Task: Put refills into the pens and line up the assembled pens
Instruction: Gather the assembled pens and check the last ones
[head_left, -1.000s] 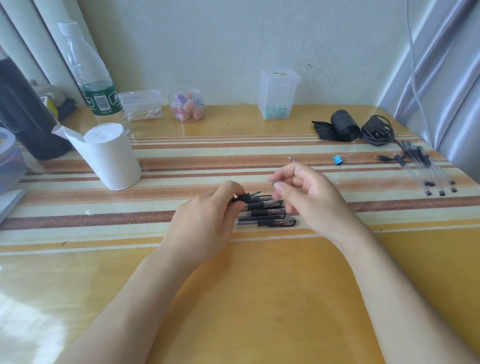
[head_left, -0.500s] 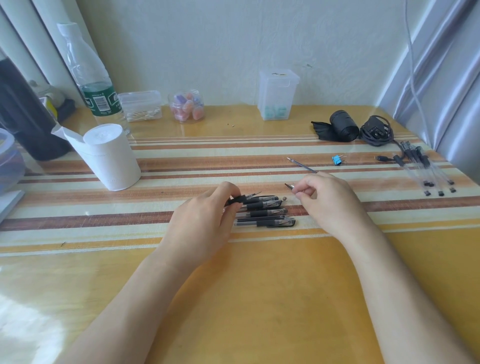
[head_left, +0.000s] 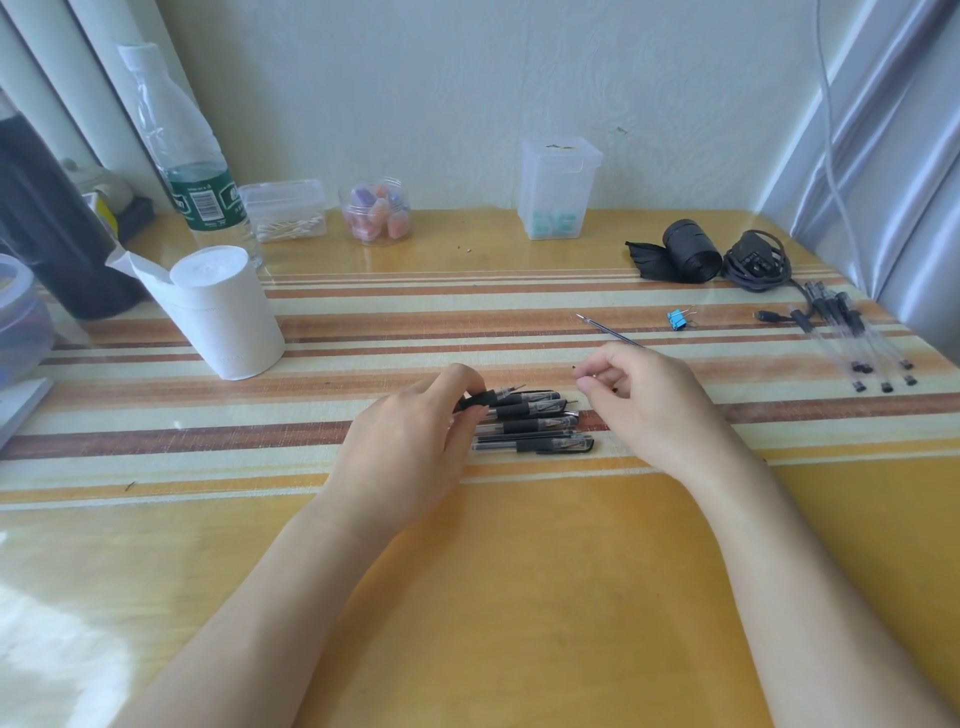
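Observation:
My left hand (head_left: 410, 436) grips one pen (head_left: 491, 397) by its black grip, tip pointing right, just above a tight row of several assembled pens (head_left: 537, 428) on the striped mat. My right hand (head_left: 649, 400) hovers to the right of the row, thumb and forefinger pinched on a tiny dark pen tip piece (head_left: 574, 368) that barely shows. A loose refill (head_left: 608, 330) lies on the mat just behind my right hand. Several clear pens with black ends (head_left: 857, 343) lie in a bunch at the far right.
A white paper roll (head_left: 223, 312) stands to the left, with a water bottle (head_left: 182, 156) behind it. Small clear boxes and a jar (head_left: 376, 210) line the wall. A blue binder clip (head_left: 677, 318), a black roll (head_left: 688, 252) and a coiled cable (head_left: 758, 262) sit at the right.
My right hand has drawn back to the right, away from the pen in my left hand. The loose refill behind it has come into view. My left hand has stayed put.

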